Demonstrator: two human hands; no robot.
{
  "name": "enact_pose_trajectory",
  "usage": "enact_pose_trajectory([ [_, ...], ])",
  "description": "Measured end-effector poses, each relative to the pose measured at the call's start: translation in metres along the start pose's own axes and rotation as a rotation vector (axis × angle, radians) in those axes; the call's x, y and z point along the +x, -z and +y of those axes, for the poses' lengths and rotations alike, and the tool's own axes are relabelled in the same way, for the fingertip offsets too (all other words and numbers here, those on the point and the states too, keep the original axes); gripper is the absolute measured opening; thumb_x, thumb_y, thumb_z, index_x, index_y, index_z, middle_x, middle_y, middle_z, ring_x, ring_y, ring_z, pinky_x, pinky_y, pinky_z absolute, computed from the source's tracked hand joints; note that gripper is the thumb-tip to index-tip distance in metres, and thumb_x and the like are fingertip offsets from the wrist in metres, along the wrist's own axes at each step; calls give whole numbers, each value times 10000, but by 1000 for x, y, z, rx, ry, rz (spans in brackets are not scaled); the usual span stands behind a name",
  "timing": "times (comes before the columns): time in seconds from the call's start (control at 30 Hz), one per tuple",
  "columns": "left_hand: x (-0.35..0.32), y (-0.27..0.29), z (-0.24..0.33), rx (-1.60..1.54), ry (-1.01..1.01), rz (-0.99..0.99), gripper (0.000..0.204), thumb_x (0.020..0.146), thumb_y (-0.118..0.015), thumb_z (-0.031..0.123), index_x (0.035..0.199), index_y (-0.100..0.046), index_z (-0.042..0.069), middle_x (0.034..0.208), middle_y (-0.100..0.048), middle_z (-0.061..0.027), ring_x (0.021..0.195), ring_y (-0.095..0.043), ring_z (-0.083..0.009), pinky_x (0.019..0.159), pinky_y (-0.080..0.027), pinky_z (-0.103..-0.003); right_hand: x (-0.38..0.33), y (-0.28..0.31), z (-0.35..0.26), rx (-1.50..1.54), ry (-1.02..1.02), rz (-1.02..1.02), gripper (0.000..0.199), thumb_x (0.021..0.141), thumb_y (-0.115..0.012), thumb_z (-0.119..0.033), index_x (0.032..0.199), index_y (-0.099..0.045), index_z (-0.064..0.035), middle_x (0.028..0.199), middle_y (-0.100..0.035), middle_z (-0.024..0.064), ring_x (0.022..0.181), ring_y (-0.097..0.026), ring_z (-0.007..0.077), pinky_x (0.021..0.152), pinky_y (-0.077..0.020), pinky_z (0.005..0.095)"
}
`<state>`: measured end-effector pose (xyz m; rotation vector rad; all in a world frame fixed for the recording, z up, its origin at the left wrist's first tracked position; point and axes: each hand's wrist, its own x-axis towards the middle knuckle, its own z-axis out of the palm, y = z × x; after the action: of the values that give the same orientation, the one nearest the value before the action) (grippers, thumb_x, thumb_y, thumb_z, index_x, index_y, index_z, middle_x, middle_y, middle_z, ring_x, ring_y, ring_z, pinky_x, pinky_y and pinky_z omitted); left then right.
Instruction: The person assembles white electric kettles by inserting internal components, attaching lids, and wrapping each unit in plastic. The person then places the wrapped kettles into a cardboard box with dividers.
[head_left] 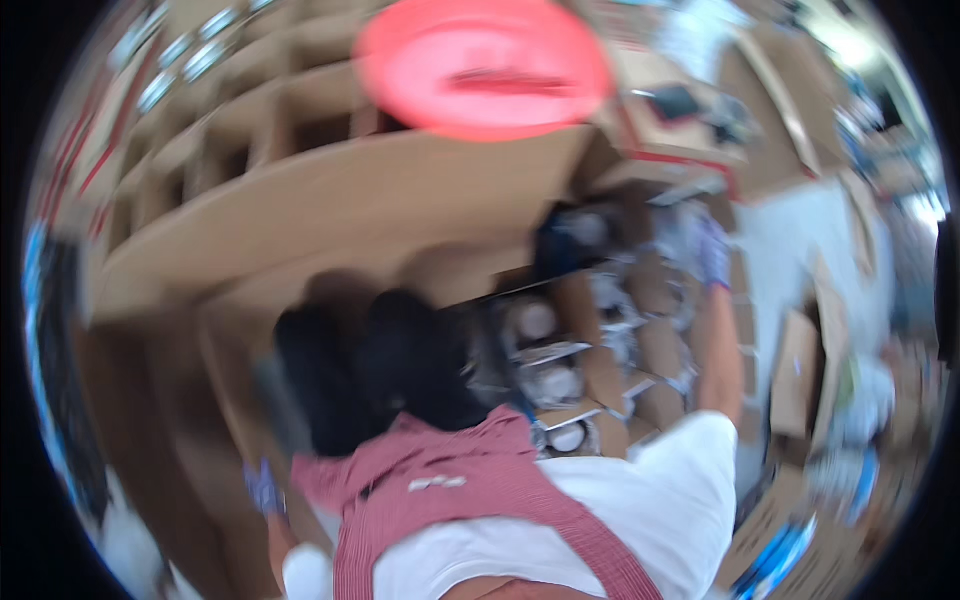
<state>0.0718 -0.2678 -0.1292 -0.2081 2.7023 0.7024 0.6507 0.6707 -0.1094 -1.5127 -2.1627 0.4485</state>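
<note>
My right hand (712,252), in a purple glove, reaches to the far right corner of a divided cardboard carton (660,345). Beside its fingers is a pale, see-through wrapped item (682,228); motion blur hides whether the hand grips it. Several round-topped items in clear wrap, such as this one (555,384), sit upright in the carton's cells. Low on the left, my left hand (264,490), also gloved in purple, hangs beside a cardboard wall with its fingers apart and nothing in them.
A round red lid or plate (485,60) lies ahead, over a large carton with cardboard dividers (230,140). Glassy items (205,60) stand in its far left cells. A dark object (672,102) rests on a box at the back. Loose cardboard (800,370) and plastic bags lie right.
</note>
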Motion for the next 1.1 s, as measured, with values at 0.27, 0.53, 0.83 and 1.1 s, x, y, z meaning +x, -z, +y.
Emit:
enact_pose_trajectory([
  [0.27,2,130,1,608,159,332,596,872,-604,524,1218,-610,39,1119,-669,-245,1062,-628,-426,926,-486,-502,-9,14,49,-1338,762,-137,477,946,-492,-269,1369,-527,-52,1398,-521,164,1303,-468,350,1116,-330,530],
  [0.53,-207,211,-131,460,529,281,812,793,-710,544,1327,-544,-45,1368,-550,-241,1272,-530,-374,1048,-437,-434,20,11,58,-936,447,-222,418,949,-517,-223,1324,-561,-45,1343,-565,152,1228,-524,315,1047,-384,476],
  [0.83,-258,128,-189,730,517,-345,578,827,-672,446,1166,-621,-20,1143,-659,-219,1035,-637,-362,839,-516,-454,14,-63,-6,-320,235,-327,352,952,-545,-171,1273,-598,-38,1282,-615,138,1144,-587,276,968,-445,415],
  [1.1,-61,89,-63,1054,-666,-1023,390,892,-606,360,1007,-666,-8,965,-717,-164,852,-680,-317,694,-519,-467,-28,-53,-69,-232,80,-29,318,863,-562,-48,1173,-633,-43,1154,-640,201,1073,-610,396,899,-507,446],
])
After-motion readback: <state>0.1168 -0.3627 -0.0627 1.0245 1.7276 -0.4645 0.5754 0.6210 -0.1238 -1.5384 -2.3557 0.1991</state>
